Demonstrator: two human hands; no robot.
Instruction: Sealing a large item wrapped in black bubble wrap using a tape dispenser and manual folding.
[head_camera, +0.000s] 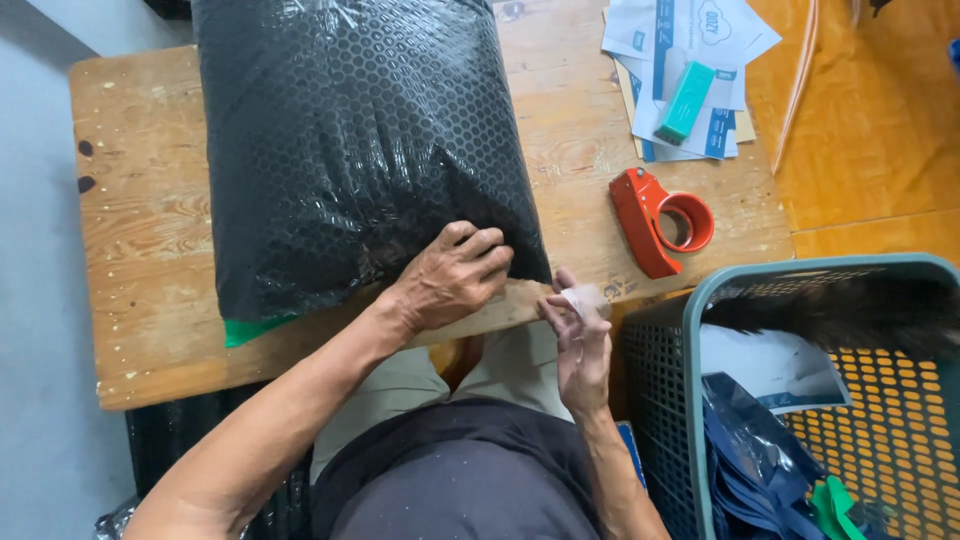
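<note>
A large parcel wrapped in glossy black bubble plastic (350, 150) is lying across the middle of the worn wooden bench (140, 230), a green edge showing under its lower left corner. The left hand (450, 275) is pressing down on the parcel's near edge, fingers curled and spread over the wrap, so the parcel is sitting directly under it and stretching away towards 11 and 12 o'clock. The right hand (578, 345) is hovering just off the bench's front edge, at about 3 o'clock of the left hand, pinching a short strip of clear tape (584, 298) between thumb and fingertips; it is near the parcel's corner but not touching it.

At 2 o'clock of the right hand a red plastic tape dispenser (660, 220) is resting on the bench. Farther out, towards 1 o'clock, a teal rectangular block (686, 101) is lying on a stack of white and blue printed papers (700, 50). At 4 o'clock a grey-green plastic mesh basket (720, 300) is holding dark bags.
</note>
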